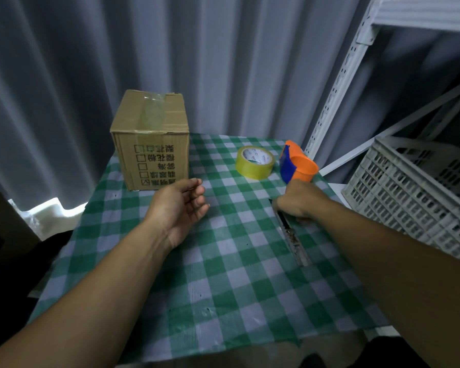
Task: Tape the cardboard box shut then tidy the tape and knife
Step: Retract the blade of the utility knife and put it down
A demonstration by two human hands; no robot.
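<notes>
A grey curtain [170, 49] fills the background, with a white rack [356, 62] at 2 o'clock and a white crate [414, 192] at 3 o'clock, off the tabletop's right edge. The tabletop [223, 274] carries a green-and-white checked cloth. The box [152, 139] stands at its 11 o'clock corner, flaps closed, with clear tape running across the top seam and down the front face; printed checkboxes and characters show upside down on the front. At 1 o'clock the yellowish tape roll [255, 162] lies flat, well apart from the box. Just beside it to the right stands an orange and blue dispenser [296, 163]. The knife [292, 235] lies on the cloth at 3 o'clock, its far end under the right hand [300, 200], whose grip is clenched on the handle; the hand sits just below the dispenser. The left hand [181, 205] hovers near the box's lower front corner, grip released, fingers loosely curled, holding nothing.
</notes>
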